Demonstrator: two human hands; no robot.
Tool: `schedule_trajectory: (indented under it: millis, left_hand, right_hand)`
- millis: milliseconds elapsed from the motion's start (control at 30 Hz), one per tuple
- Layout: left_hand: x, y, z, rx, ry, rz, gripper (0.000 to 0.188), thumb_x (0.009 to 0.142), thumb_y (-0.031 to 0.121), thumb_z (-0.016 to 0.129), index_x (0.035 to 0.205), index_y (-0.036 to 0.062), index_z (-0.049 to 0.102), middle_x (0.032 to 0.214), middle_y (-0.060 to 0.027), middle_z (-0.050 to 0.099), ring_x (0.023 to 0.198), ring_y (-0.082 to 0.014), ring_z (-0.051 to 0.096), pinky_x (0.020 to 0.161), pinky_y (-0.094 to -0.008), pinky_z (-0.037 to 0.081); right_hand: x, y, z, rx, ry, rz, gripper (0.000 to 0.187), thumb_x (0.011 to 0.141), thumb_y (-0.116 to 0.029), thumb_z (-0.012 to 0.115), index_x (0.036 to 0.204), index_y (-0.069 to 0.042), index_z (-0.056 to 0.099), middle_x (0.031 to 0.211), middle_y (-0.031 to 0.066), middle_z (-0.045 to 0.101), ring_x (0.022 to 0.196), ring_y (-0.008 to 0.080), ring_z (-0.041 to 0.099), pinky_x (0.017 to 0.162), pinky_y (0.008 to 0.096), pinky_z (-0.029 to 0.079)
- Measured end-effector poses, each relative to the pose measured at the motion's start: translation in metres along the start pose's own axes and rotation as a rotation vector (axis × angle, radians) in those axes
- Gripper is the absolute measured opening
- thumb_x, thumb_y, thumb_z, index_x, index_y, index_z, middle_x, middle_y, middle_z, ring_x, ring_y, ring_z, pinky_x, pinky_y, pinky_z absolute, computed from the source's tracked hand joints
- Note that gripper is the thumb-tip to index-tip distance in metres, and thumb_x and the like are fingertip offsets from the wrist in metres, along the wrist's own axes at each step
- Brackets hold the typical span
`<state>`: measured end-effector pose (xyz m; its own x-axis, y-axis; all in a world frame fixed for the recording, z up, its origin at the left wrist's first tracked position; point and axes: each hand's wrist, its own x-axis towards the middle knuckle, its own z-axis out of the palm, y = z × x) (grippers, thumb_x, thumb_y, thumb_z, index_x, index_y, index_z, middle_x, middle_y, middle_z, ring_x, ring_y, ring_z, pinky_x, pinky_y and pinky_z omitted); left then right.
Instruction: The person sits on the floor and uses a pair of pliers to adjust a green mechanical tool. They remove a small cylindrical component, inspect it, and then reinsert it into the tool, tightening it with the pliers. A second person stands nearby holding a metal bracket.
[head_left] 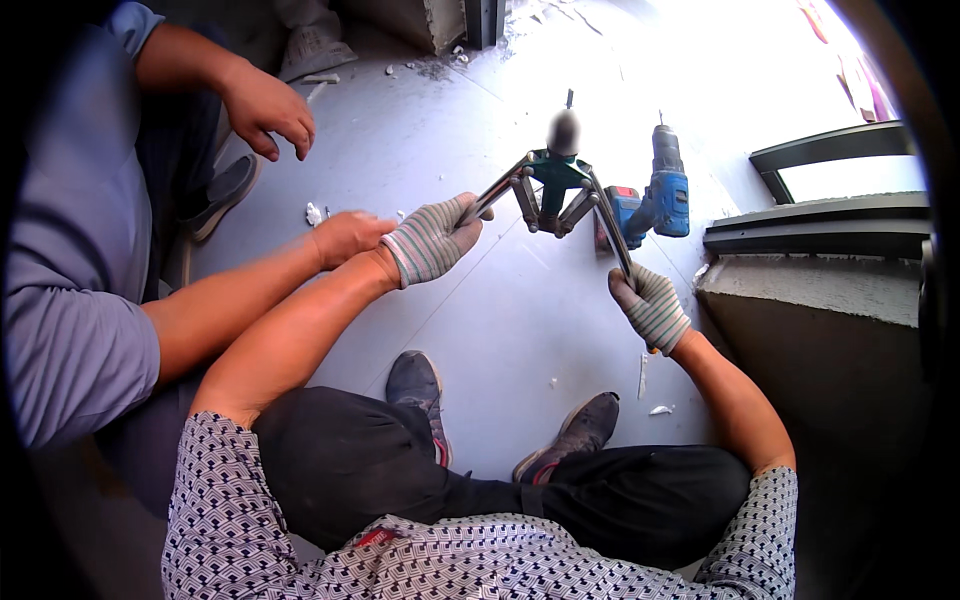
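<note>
My gloved left hand (435,240) is wrapped around one long handle of a two-handled hand riveter (556,172). Around its other handle, my gloved right hand (651,306) is closed. The handles spread wide, joined by linkage arms to a green body in front of me. From the rounded, blurred far end of the tool a thin pin sticks out. Both gloves are white with stripes. A blue cordless drill (668,190) stands on the floor just beyond the right handle, which partly covers its battery.
To my left squats a co-worker in a grey-blue shirt (80,240), one hand (350,238) close beside my left wrist, the other (268,110) hanging over the floor. Dark metal frame rails (810,222) lie along a ledge (820,290) at right. White scraps (313,214) litter the grey floor (480,330).
</note>
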<state>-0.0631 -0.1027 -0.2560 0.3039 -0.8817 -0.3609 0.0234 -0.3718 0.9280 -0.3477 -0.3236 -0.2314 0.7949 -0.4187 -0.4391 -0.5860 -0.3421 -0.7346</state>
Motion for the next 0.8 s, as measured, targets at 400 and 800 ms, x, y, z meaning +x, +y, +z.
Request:
schedule_trajectory:
  millis: [400, 800]
  left_hand:
    - [-0.022, 0.072, -0.061, 3.121, 0.097, 1.759, 0.037, 0.094, 0.035, 0.067, 0.116, 0.0107, 0.050, 0.112, -0.0033, 0.047, 0.112, -0.0195, 0.048, 0.098, -0.0318, 0.043]
    - [-0.006, 0.065, -0.057, 2.666, -0.220, 1.389, 0.018, 0.097, 0.025, 0.066, 0.107, 0.0109, 0.063, 0.108, 0.0010, 0.054, 0.108, -0.0116, 0.054, 0.098, -0.0263, 0.047]
  right_hand:
    - [0.003, 0.031, -0.052, -0.493, 0.193, -0.242, 0.020, 0.095, -0.018, 0.067, 0.084, -0.006, 0.057, 0.069, 0.0198, 0.058, 0.065, 0.0406, 0.060, 0.058, 0.0440, 0.048]
    - [0.015, -0.010, -0.003, -0.047, 0.018, -0.132, 0.026, 0.103, -0.029, 0.063, 0.094, -0.005, 0.060, 0.072, 0.0126, 0.056, 0.064, 0.0245, 0.052, 0.065, 0.0393, 0.047]
